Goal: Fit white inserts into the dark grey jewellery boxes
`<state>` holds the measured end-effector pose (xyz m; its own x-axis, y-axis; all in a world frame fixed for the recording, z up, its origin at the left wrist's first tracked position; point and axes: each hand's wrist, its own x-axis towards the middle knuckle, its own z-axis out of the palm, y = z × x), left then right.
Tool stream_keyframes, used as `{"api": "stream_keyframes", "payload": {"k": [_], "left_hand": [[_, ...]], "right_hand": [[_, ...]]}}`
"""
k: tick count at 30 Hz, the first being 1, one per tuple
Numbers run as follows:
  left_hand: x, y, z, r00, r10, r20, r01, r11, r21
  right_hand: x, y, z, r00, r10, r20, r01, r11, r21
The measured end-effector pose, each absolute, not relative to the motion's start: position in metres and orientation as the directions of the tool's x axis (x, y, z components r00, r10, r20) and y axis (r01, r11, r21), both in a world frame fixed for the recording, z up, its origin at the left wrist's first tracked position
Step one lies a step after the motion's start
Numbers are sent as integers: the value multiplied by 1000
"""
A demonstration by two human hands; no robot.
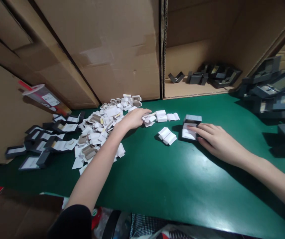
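My left hand reaches across the edge of a heap of small folded white card inserts. Its curled fingers are on a white insert; the thumb is mostly hidden. On the green tabletop, my right hand grips a small dark box standing with its lid raised. A fingertip lies on the white lining inside, while the thumb is at the box's near right side. Between the hands lie a loose folded insert and, farther back, two more white pieces.
Several open dark boxes with white linings crowd the left side, near a plastic cup with a red straw. More dark boxes are piled at the right. An open cardboard carton at the back holds others.
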<state>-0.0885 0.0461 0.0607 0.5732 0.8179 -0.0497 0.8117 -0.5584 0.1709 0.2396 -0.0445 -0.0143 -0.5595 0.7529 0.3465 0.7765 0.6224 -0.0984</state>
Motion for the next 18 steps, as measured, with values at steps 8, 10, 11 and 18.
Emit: {"api": "stream_keyframes", "payload": {"k": [8, 10, 11, 18], "left_hand": [[-93, 45, 70, 431, 892, 137, 874, -450, 181], [-93, 44, 73, 387, 901, 197, 886, -422, 189], [-94, 44, 74, 360, 906, 220, 889, -405, 213], [-113, 52, 79, 286, 944, 166, 772, -330, 543]], "right_hand": [[239, -45, -14, -560, 760, 329, 781, 617, -95], [239, -45, -13, -557, 765, 323, 784, 612, -98], [239, -45, -13, -555, 768, 320, 786, 610, -100], [238, -46, -11, -560, 763, 322, 779, 617, -108]]}}
